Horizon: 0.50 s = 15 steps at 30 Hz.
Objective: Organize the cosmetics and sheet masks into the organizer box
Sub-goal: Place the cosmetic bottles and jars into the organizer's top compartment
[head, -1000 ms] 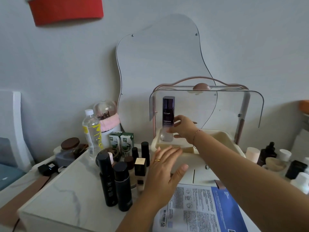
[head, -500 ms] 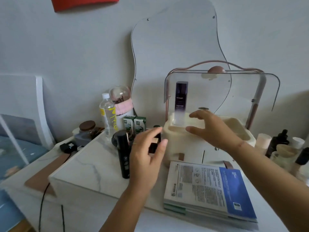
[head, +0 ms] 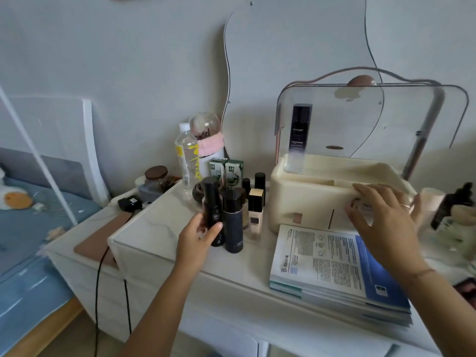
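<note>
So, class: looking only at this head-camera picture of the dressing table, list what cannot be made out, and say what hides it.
- Print on the sheet masks: too small and blurred to read.
- Front of the organizer box: partly covered by the right hand.
- Lower label of the black bottle: hidden by the left hand closing round it.
- Bottles at the far right: blurred, cut by the frame edge.

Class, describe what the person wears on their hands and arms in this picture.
Both forearms are bare, with no sleeves in view. The right hand has a thin ring on one finger and a fine bracelet at the wrist. The left hand shows no ring or bracelet from this angle.
</note>
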### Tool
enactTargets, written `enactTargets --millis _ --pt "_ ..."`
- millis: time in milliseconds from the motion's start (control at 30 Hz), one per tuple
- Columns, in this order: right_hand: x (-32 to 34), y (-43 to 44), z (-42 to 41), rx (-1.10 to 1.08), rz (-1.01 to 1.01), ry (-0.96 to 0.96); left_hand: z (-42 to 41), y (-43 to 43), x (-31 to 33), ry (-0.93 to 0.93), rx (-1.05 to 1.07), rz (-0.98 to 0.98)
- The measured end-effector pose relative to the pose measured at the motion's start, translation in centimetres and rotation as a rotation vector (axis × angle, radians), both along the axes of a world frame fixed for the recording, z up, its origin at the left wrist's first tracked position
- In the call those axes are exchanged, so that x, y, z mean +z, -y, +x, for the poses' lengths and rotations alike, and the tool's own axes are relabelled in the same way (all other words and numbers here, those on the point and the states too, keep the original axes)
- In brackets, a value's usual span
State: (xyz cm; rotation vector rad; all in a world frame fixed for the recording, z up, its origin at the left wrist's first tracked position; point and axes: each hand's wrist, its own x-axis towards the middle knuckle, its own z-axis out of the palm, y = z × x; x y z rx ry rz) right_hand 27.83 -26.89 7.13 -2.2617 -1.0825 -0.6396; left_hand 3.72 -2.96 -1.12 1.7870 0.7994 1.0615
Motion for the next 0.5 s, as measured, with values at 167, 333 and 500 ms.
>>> enactTargets --millis 167,333,500 --pt "0.1 -0.3 -0.3 -0.007 0.039 -0.039 -1.1 0.6 0.7 0.104 -0.010 0.007" --pt "1.5 0.2 -2.6 0.055 0.103 -0.043 -2.7 4.0 5.8 0.279 0.026 0.156" --pt "4.8 0.3 -6.9 0.614 0.102 -0.347 2.9 9.8 10.9 0.340 -0.286 0.140"
